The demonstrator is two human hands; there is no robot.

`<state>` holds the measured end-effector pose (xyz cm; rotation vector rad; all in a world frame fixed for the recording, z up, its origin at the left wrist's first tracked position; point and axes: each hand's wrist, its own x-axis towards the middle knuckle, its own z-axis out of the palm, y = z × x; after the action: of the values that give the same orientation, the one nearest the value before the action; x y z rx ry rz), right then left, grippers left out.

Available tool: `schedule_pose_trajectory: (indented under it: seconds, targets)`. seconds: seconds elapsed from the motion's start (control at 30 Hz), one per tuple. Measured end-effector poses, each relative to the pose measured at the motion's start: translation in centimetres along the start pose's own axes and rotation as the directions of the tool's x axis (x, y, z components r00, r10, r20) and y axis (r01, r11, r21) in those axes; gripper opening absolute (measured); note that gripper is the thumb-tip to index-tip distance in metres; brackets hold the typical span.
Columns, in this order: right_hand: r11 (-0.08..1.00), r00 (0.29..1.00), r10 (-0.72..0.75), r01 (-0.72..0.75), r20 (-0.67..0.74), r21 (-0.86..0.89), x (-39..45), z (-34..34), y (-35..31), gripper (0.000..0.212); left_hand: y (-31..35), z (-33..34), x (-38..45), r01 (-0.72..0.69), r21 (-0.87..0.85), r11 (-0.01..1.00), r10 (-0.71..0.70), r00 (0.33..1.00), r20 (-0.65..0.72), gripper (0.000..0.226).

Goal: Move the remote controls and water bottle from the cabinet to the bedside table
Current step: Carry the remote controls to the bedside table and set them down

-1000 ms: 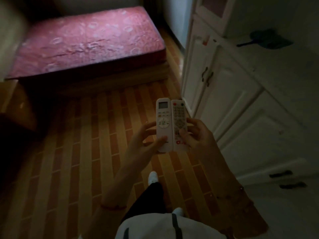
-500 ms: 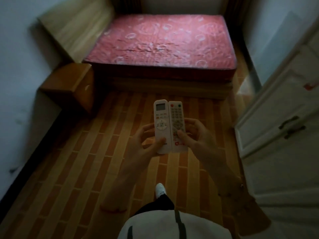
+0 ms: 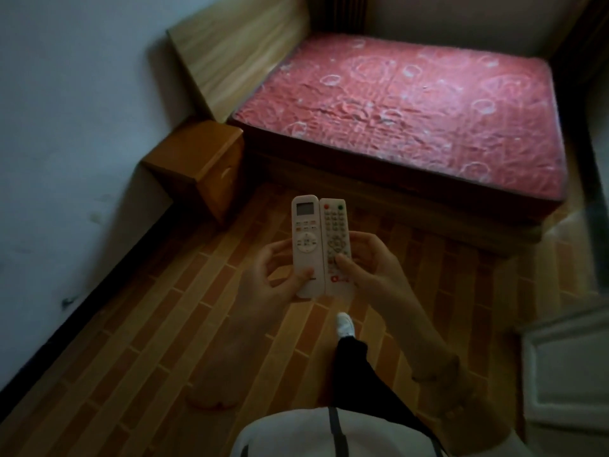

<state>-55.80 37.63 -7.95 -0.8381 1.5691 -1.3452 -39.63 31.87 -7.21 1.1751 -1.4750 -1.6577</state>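
Two white remotes are held side by side in front of me, upright, faces up. The left remote point(image 3: 305, 240) has a small screen and round pad; my left hand point(image 3: 268, 282) grips it with the thumb on its lower part. The right remote point(image 3: 336, 245) has red and green top buttons and many small keys; my right hand point(image 3: 369, 268) grips it. The wooden bedside table point(image 3: 194, 159) stands ahead on the left, against the wall beside the bed. No water bottle is in view.
A bed with a red patterned mattress point(image 3: 412, 107) and wooden headboard point(image 3: 230, 51) fills the far side. A white cabinet point(image 3: 566, 374) edge shows at the right. The brick-patterned floor point(image 3: 148, 341) lies between me and the bedside table. My shoe point(image 3: 344, 324) steps forward.
The view has swung left, away from the white cabinet toward the bed and bedside table, which now appears closer. Both hands keep the same hold on the remotes.
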Motion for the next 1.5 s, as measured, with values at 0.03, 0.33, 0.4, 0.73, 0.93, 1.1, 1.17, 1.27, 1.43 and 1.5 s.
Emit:
schedule_pose_trajectory:
  seconds: [0.03,0.33,0.4,0.73,0.93,1.1,1.17,1.27,1.43,1.5]
  targets:
    - [1.0,1.0,-0.001,0.001,0.011,0.001,2.1,-0.1,-0.2,0.036,0.2,0.0,1.9,0.0,0.0,1.0,0.0,1.0,-0.018,0.044]
    - [0.996,0.981,-0.068,0.076,0.184,-0.04,23.3,-1.4,-5.8,0.036,4.7,0.7,20.2,-0.047,-0.077,0.996,0.032,0.983,-0.179,0.045]
    - [0.994,0.97,-0.073,0.091,0.233,-0.068,27.9,-1.0,-7.2,0.037,5.8,0.4,23.7,-0.063,-0.068,0.996,0.045,0.971,-0.235,0.044]
    - [0.991,0.897,-0.024,0.08,0.441,-0.108,45.6,5.0,-10.1,0.034,7.6,-4.6,37.8,-0.052,-0.036,0.998,0.029,0.879,-0.475,0.04]
    - [0.987,0.863,0.006,0.075,0.505,-0.14,55.8,12.1,-10.2,0.035,7.5,-11.0,46.8,-0.034,-0.086,0.996,-0.018,0.842,-0.54,0.037]
    - [0.985,0.814,0.007,0.093,0.581,-0.142,64.9,20.1,-12.1,0.035,9.1,-18.3,54.4,-0.028,-0.12,0.992,-0.051,0.791,-0.61,0.044]
    - [0.983,0.798,0.009,0.102,0.603,-0.15,68.4,23.5,-13.0,0.034,9.8,-21.5,57.3,-0.027,-0.107,0.994,-0.047,0.774,-0.632,0.047]
    - [0.986,0.777,0.013,0.094,0.629,-0.137,73.0,28.2,-14.0,0.037,11.0,-26.0,61.3,-0.022,-0.078,0.997,-0.035,0.754,-0.656,0.045]
    - [0.985,0.75,0.054,0.068,0.659,-0.158,79.5,35.1,-14.6,0.038,11.6,-32.4,67.1,0.022,-0.099,0.995,-0.085,0.72,-0.689,0.046]
    - [0.981,0.733,0.071,0.07,0.677,-0.179,82.1,37.6,-14.3,0.038,11.5,-34.5,69.3,0.034,-0.129,0.991,-0.115,0.702,-0.702,0.046]
